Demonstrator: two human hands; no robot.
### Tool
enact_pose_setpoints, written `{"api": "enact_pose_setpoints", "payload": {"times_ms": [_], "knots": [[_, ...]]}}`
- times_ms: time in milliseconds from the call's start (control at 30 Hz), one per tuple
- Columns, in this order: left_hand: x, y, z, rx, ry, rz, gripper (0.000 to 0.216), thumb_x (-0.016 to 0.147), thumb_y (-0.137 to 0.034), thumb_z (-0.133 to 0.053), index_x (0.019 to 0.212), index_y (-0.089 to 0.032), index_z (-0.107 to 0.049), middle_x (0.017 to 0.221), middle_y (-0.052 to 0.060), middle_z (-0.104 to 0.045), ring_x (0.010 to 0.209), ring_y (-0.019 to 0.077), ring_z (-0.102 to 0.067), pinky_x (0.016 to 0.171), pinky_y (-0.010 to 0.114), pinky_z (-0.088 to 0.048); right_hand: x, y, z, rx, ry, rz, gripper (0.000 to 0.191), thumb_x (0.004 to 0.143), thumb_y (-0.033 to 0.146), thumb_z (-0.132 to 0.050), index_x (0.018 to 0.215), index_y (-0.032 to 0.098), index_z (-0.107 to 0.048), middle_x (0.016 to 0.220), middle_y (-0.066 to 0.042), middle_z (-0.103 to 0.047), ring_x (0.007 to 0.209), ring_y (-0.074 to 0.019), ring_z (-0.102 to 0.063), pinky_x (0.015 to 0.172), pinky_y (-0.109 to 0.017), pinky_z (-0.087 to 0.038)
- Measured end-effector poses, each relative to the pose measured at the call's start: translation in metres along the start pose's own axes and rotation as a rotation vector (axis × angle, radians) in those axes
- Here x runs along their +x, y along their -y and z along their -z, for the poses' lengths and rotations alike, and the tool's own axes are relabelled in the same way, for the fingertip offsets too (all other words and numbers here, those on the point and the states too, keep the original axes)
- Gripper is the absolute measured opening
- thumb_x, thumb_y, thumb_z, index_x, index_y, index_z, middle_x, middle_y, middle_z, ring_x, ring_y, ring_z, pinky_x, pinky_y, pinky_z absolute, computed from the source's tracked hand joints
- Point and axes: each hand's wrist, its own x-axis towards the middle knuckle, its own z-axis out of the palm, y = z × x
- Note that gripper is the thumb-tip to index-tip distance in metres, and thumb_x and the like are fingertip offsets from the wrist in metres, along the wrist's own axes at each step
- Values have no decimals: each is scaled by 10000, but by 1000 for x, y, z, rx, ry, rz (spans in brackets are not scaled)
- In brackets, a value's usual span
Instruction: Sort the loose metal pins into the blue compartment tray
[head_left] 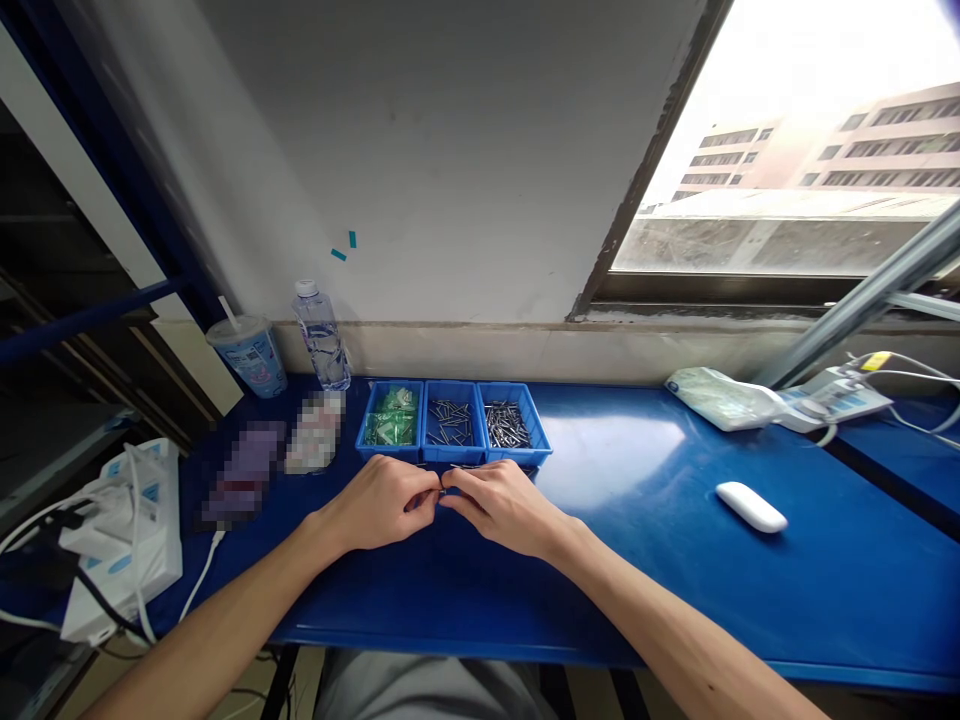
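My left hand (pixel 390 500) and my right hand (pixel 514 505) meet fingertip to fingertip just in front of three blue bins. Both are closed in a pinch on a small thin metal piece (pixel 442 491), mostly hidden by the fingers. Green pieces (pixel 396 415), some looking like clear bags, fill the left bin (pixel 362 432). In the middle bin (pixel 441 452), thin metal pieces like screws or pins (pixel 450 420) lie scattered. The right bin (pixel 541 440) holds a denser heap of similar metal pieces (pixel 507 425). A few more thin pieces show behind my fingers.
At the back left stand a lidded cup (pixel 251 358) and a water bottle (pixel 322 335). A power strip (pixel 127 540) with cables lies at far left, beside a blurred purple object (pixel 246 465). On the right are a white case (pixel 751 507) and a plastic bag (pixel 720 398).
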Motion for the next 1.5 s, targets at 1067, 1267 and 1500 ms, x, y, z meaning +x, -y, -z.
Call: {"api": "enact_pose_setpoints", "payload": {"times_ms": [1067, 1267, 1500], "knots": [[-2, 2, 10, -61, -347, 73, 221, 1067, -267, -519, 1026, -194, -723, 704, -32, -698, 548, 97, -587, 582, 217, -433, -1, -4, 12, -60, -362, -23, 291, 1131, 312, -472, 1009, 186, -705, 743, -25, -740, 578, -123, -632, 596, -259, -442], [-6, 12, 25, -8, -111, 122, 231, 1051, -301, -560, 1074, -216, -773, 783, -8, -763, 625, 134, -673, 643, 234, -480, -3, -10, 15, -41, -617, -118, 306, 1125, 329, -469, 1015, 179, -711, 720, -42, -741, 533, -124, -627, 580, -268, -477], [-9, 26, 24, 71, 168, 274, 192, 992, -297, -657, 1104, -238, -801, 808, 19, -792, 680, 193, -731, 615, 251, -464, 0, -20, 9, -93, -434, -364, 383, 1140, 434, -422, 1197, 157, -679, 621, 10, -669, 466, -124, -588, 518, -238, -410]]}}
